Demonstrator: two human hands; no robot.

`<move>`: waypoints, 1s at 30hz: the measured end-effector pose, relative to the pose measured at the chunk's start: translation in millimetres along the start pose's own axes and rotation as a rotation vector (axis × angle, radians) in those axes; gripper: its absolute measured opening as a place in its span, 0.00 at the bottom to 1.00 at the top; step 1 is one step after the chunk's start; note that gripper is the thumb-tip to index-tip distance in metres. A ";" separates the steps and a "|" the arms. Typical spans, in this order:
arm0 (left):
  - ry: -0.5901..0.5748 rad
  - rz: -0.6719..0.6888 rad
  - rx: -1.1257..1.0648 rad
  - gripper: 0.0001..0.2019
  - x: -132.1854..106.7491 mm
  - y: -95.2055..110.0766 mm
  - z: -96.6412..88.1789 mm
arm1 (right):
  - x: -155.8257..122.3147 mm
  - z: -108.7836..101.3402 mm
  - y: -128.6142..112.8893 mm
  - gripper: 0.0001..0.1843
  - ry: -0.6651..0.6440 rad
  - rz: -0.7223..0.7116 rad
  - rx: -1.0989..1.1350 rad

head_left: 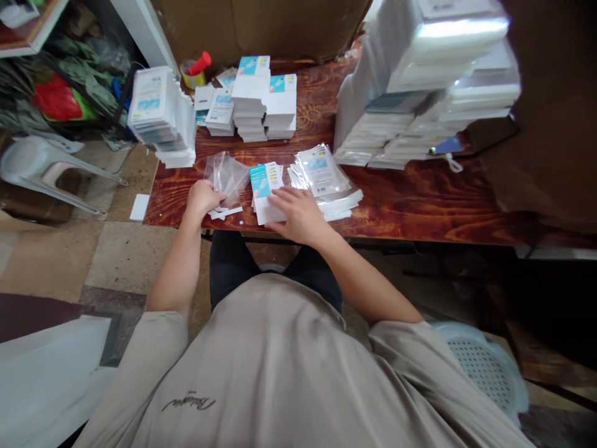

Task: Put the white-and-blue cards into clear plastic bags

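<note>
My left hand (204,198) is at the near left of the table, its fingers closed on the edge of a clear plastic bag (228,177). Other clear bags seem to lie beneath it, but I cannot tell how many. White strips (226,213) stick out below the bag. My right hand (301,214) lies with its fingers stretched out over the lower right part of a fanned pile of blue and white printed cards (263,186). To the right of that hand is a pile of bagged cards (321,171) in shiny clear sleeves.
Tall stacks of bagged packs (387,112) stand on the right of the wooden table (420,199). A stack of packs (158,112) stands at the left edge, card stacks (254,93) at the back. Behind are a tape roll (193,78) and cardboard (270,28). Stools (37,168) flank me.
</note>
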State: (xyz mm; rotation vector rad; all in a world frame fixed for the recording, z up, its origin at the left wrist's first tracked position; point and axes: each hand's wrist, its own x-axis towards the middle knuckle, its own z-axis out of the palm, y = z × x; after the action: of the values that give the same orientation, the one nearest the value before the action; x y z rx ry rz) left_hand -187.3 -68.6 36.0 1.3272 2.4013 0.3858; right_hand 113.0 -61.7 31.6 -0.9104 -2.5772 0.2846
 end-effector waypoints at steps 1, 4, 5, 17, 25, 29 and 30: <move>0.027 0.013 -0.045 0.14 -0.5 0.7 -1.2 | 1.0 -0.4 -8.9 0.24 -0.097 -0.076 -0.039; 0.082 -0.003 -0.423 0.11 -8.4 7.7 -2.5 | 4.0 -4.8 -22.8 0.18 -0.288 -0.157 -0.153; 0.054 -0.032 -0.606 0.10 -11.9 11.2 -2.0 | 4.7 -6.9 -23.7 0.17 -0.322 -0.167 -0.173; 0.091 -0.026 -1.383 0.17 -29.6 34.5 13.9 | -25.2 -21.6 -15.7 0.22 0.600 0.543 0.877; 0.087 0.038 -1.380 0.19 -55.0 56.3 11.3 | -18.7 1.4 -20.7 0.27 0.491 0.713 1.293; 0.073 0.047 -1.399 0.18 -62.9 62.8 16.8 | -8.0 14.2 -30.2 0.27 0.694 0.713 1.276; 0.080 0.056 -1.405 0.18 -63.9 64.2 18.2 | -5.8 17.4 -34.3 0.27 0.711 0.709 1.308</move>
State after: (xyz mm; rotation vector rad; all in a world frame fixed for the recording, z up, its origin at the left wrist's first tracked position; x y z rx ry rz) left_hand -99.7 -88.6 57.7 0.6465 1.3983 1.7039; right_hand 90.6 -92.9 24.9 -1.0025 -0.9366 1.3168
